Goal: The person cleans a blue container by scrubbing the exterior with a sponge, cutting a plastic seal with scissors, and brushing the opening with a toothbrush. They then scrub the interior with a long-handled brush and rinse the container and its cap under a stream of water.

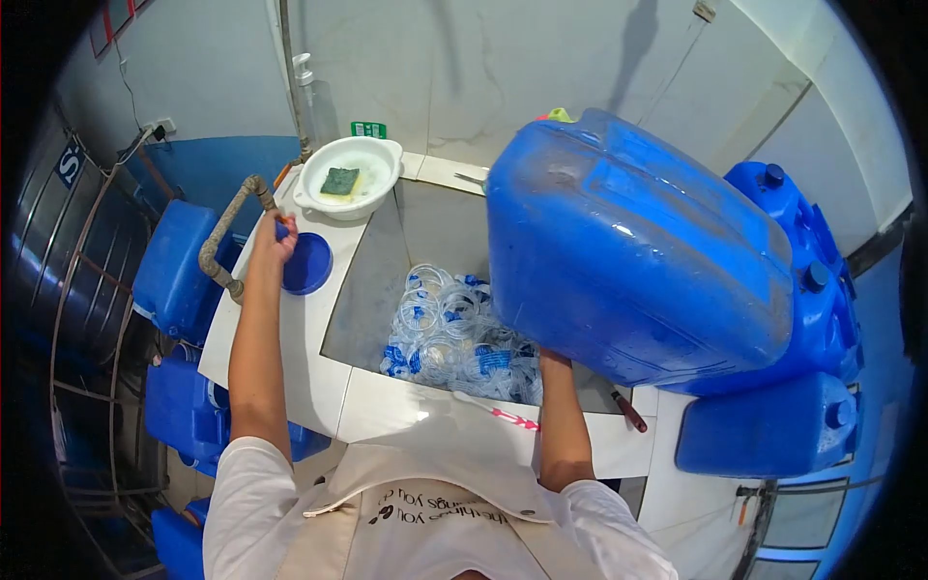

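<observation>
My left hand (281, 239) is closed beside the bent pipe (232, 222) at the sink's left edge. Something small, blue and orange, shows at its fingers, too little to name. Just to its right lies a round blue lid (307, 263). On the right, a big blue plastic jug (628, 251) is tilted over the sink (372, 300). My right hand (553, 362) reaches under the jug's lower edge, its fingers hidden behind it. Clear plastic pieces with blue parts (449, 324) are heaped in the sink.
A white basin (391, 169) with suds and a green-yellow sponge (341, 182) stands at the back left. A toothbrush (498, 414) and a brown-handled tool (630, 411) lie on the front rim. Blue jugs (764, 425) stand at right and more (179, 256) at left.
</observation>
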The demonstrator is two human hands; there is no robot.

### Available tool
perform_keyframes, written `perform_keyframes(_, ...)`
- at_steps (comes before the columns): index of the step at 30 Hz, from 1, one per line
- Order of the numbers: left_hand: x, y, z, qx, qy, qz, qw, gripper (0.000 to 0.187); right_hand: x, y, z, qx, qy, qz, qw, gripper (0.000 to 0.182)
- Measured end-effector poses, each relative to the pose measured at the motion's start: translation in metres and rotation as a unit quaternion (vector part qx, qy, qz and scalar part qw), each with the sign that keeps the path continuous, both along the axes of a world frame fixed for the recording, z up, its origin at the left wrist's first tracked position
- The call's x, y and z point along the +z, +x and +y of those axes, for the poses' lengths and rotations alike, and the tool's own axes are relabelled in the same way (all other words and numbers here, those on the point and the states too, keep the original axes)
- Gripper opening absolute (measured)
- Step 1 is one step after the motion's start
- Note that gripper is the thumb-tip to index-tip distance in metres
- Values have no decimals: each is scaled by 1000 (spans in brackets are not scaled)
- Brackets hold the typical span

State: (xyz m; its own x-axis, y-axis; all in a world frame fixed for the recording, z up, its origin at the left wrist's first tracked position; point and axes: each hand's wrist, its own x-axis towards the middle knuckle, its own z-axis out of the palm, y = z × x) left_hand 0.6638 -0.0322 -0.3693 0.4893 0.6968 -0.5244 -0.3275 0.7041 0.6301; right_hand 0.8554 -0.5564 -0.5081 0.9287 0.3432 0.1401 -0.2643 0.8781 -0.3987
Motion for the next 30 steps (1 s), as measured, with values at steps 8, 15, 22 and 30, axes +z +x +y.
perform_keyframes(8, 37, -16, 51, 58, -66, -179, 980, 14, 24, -5, 25, 31, -76, -93, 992, 44)
perform_keyframes(15, 32, -14, 42, 71, -24, -178, 981, 10, 11, 15, 15, -257, -795, -410, 366, 45)
perform_keyframes(22, 38, -11, 21, 58, 28, -108, 992, 12, 5, 5, 4, -278, -822, -432, 244, 46)
perform_keyframes(30, 31, -7, -12, 88, 234, 95, 963, 50, -34, 15, 4, -299, -766, -429, 374, 45)
